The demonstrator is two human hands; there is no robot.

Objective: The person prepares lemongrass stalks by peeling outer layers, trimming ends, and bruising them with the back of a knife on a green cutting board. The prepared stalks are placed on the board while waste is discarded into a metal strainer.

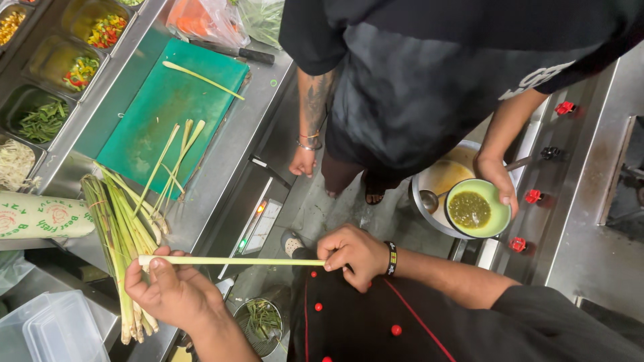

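My left hand (171,291) and right hand (355,255) pinch opposite ends of one lemongrass stalk (231,261), level, beside the table's (221,161) near edge.

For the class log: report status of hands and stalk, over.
Left hand and right hand pinch lemongrass stalk ends, level. Bundle beneath. Co-worker's green bowl apart.

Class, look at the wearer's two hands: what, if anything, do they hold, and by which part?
Both hold one pale lemongrass stalk level: the left hand pinches its thicker end, the right hand its thin tip.
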